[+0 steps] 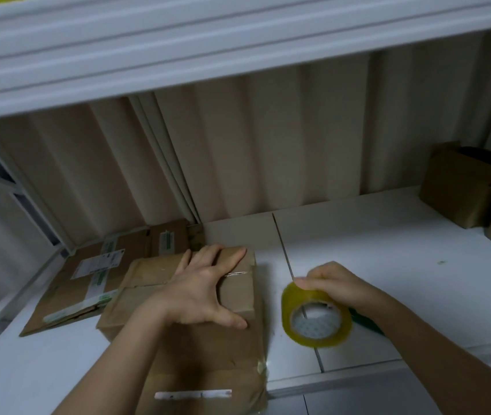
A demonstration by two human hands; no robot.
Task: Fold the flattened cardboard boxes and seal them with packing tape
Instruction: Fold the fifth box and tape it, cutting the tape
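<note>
Pressed flat, fingers spread, left hand (205,290) on the closed top flaps of the folded cardboard box (196,319) at about 7 o'clock on the white desk (387,250), holding nothing but keeping the flaps down. Gripped in the right hand (332,284), fingers curled over its upper rim: the roll of packing tape (316,317), standing on edge just beside the box at 5 o'clock. Lay at 9 o'clock, partly under the box, a pile of flattened boxes (88,280) with labels; stood at 2 o'clock, well apart, two finished-looking boxes (462,193). Probably at the start of sealing the centre seam (148,284). Best done by finding the free tape end first, anchoring it down the near side wall, then drawing it straight along the seam with flaps butted tight under the left palm. Likely trouble: flaps springing apart, or tape wandering off the seam and wrinkling.
</note>
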